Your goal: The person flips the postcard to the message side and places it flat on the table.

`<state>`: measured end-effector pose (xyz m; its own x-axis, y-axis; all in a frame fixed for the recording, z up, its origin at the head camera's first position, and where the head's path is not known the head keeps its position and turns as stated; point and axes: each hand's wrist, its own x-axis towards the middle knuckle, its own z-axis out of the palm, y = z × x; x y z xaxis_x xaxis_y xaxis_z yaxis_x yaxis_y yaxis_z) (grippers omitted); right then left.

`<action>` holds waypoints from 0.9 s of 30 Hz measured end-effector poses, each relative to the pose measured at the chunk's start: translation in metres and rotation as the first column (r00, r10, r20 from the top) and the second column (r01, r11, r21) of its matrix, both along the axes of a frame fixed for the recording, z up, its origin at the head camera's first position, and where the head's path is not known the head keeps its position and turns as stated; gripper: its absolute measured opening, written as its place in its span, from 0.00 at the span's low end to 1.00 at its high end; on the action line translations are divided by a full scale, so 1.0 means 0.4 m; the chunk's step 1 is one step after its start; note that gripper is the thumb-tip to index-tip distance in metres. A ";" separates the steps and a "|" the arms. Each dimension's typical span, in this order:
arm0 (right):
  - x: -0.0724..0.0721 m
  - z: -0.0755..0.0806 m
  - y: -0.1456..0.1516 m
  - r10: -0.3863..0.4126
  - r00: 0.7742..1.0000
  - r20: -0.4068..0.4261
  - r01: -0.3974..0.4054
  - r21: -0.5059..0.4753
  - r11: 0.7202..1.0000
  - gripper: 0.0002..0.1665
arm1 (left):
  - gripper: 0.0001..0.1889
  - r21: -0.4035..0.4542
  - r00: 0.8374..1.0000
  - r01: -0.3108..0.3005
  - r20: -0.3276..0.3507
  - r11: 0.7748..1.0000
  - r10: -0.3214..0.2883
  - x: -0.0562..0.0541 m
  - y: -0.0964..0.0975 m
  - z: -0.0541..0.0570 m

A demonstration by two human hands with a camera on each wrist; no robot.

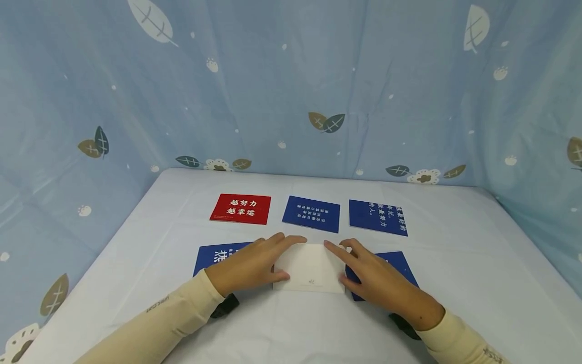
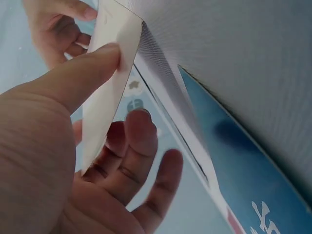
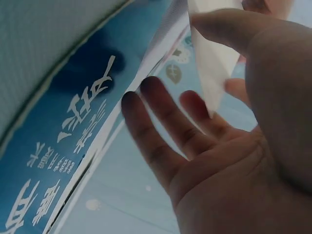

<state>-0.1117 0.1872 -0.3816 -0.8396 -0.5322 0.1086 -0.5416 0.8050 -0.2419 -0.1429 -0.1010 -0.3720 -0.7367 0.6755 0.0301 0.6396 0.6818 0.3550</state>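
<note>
A cream-white card [image 1: 308, 265], with a small dark mark near its lower edge, is between both hands in the head view. My left hand [image 1: 254, 263] pinches its left side; in the left wrist view the thumb [image 2: 100, 63] lies on the card's face, with other fingers behind. The right hand [image 1: 379, 278] holds the right side, its thumb [image 3: 226, 28] against the card in the right wrist view. Beneath the left hand lies a blue card [image 1: 206, 257] with white writing, partly hidden. Another blue card [image 1: 402, 263] lies partly covered by the right hand.
Farther back on the white-covered table [image 1: 150, 253] lie a red card [image 1: 241, 209], a blue card [image 1: 311, 214] and another blue card [image 1: 378, 217], all with white writing. A light blue patterned curtain [image 1: 291, 76] hangs behind and along the sides.
</note>
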 end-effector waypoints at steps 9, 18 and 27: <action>0.003 -0.011 0.005 -0.003 0.999 0.038 0.000 0.089 0.996 0.42 | 0.41 -0.054 0.996 0.020 -0.091 0.998 -0.025 -0.002 -0.003 -0.011; 0.003 -0.020 0.012 0.053 0.999 0.005 -0.053 0.119 0.992 0.36 | 0.34 -0.075 0.994 0.024 -0.102 0.997 -0.032 -0.004 -0.003 -0.016; 0.000 -0.026 0.014 0.075 0.997 0.006 -0.075 0.126 0.989 0.33 | 0.32 -0.103 0.998 -0.003 -0.057 0.995 -0.003 -0.003 -0.004 -0.020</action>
<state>-0.1116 0.1927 -0.3922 -0.7968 -0.6032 0.0358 -0.6015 0.7863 -0.1412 -0.1440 -0.1028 -0.3800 -0.7358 0.6772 0.0024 0.6568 0.7128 0.2459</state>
